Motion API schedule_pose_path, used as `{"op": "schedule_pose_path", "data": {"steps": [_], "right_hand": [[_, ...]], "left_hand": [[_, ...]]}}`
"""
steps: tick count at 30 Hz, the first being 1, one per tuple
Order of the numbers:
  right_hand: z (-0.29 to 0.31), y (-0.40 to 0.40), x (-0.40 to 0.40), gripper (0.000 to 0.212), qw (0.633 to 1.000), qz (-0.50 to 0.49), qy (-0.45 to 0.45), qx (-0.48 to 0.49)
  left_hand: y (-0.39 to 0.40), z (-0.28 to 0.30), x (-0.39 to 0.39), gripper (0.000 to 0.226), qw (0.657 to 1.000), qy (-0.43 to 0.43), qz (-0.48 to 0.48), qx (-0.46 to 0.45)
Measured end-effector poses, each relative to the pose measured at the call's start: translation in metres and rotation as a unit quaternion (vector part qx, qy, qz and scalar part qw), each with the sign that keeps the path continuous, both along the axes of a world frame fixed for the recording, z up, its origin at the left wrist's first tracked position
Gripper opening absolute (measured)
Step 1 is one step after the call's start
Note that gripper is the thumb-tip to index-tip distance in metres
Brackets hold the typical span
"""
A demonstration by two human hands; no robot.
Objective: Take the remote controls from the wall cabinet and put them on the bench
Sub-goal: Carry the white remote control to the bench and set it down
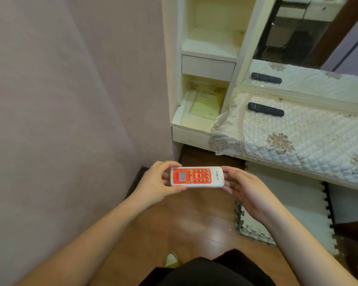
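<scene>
I hold a white remote control with an orange face (197, 176) level in front of me, over the wooden floor. My left hand (157, 183) grips its left end, thumb under the near edge and fingers over the far edge. My right hand (244, 187) holds its right end with curled fingers. A black remote control (265, 109) lies on the quilted cover of the bench (298, 141) at the right, near its back edge. The cream wall cabinet (207, 65) with open shelves stands beyond my hands.
A mirror (298, 38) behind the bench reflects the black remote. Yellowish papers (205, 104) lie in the cabinet's lowest shelf. A pinkish wall fills the left. Foam puzzle mats (287, 213) cover the floor under the bench. My foot (171, 260) shows below.
</scene>
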State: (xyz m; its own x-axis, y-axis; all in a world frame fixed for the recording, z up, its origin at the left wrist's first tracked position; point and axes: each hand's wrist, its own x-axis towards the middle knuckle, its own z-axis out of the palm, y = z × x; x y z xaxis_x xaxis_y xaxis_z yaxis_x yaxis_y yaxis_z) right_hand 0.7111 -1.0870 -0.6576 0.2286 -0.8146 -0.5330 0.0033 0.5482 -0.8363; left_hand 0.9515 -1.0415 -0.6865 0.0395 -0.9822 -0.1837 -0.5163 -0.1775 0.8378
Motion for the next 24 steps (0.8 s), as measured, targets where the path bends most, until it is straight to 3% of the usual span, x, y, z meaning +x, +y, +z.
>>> {"op": "schedule_pose_path", "data": {"steps": [14, 24], "right_hand": [[-0.012, -0.079, -0.069, 0.029, 0.994, -0.105, -0.006, 0.005], [-0.020, -0.169, -0.139, 0.023, 0.990, -0.140, -0.001, -0.009]], "left_hand": [[-0.131, -0.012, -0.064, 0.055, 0.995, -0.007, -0.102, 0.003], [-0.241, -0.014, -0.138, 0.060, 0.993, -0.014, -0.118, -0.005]]}}
